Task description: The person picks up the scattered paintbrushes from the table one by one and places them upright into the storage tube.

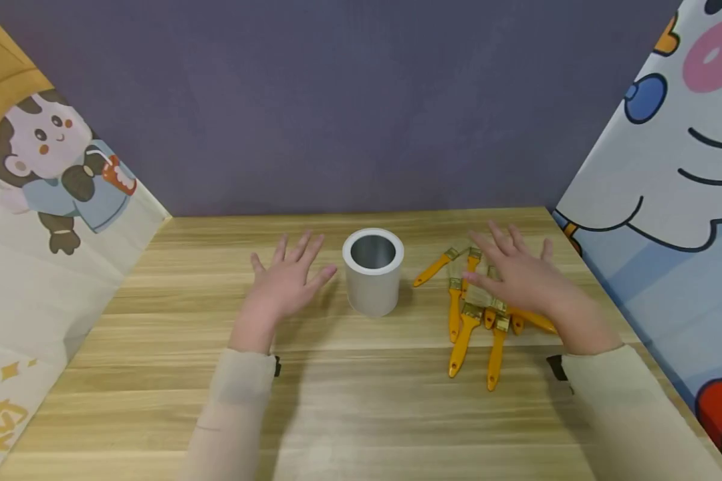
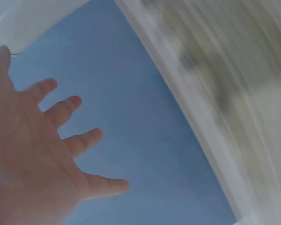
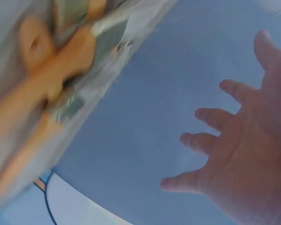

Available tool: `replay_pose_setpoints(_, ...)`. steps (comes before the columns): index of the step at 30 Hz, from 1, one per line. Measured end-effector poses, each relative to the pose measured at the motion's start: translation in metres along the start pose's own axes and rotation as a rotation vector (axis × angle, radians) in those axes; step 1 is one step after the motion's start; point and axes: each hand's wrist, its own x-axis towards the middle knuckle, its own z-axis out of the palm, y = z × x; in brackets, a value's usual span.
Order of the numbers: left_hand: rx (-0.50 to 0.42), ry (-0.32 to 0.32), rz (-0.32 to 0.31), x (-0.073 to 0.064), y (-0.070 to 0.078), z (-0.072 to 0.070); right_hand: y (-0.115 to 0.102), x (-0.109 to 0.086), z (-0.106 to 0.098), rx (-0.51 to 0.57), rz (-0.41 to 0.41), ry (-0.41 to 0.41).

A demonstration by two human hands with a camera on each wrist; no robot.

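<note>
My left hand (image 1: 284, 280) hovers left of a white cylindrical cup (image 1: 373, 294), its fingers spread and holding nothing. The cup stands upright with a thick rim and a dark hollow inside. On the other side, my right hand (image 1: 520, 274) is spread over a loose pile of paintbrushes (image 1: 466, 337) with orange handles and pale bristles, partly covering them. Both palms face away from me, and the left wrist view shows the left palm (image 2: 33, 159) bare. In the right wrist view the right palm (image 3: 253, 159) is bare too, with blurred paintbrushes (image 3: 56, 70) at upper left.
The wooden table (image 1: 349, 407) ends at a dark blue-grey back wall (image 1: 349, 113). Cartoon-printed panels flank it, one on the left (image 1: 36, 280) and one on the right (image 1: 656, 247). One small paintbrush (image 1: 434, 268) lies between the cup and the pile.
</note>
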Motion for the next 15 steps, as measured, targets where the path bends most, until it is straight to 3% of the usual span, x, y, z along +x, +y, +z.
replay_pose_setpoints(4,0.001,0.035,0.027,-0.004,0.003,-0.002,0.005,-0.008,-0.003,-0.057,-0.043,-0.029)
replay_pose_setpoints(8,-0.071,0.065,0.084,-0.01,0.011,-0.004,0.011,-0.013,0.002,-0.154,-0.071,-0.051)
replay_pose_setpoints(11,-0.196,0.058,0.145,-0.011,0.02,-0.003,0.015,-0.015,0.011,-0.19,-0.097,-0.024)
replay_pose_setpoints(15,-0.41,0.031,0.202,-0.008,0.028,0.003,0.024,-0.016,0.024,-0.161,-0.133,0.011)
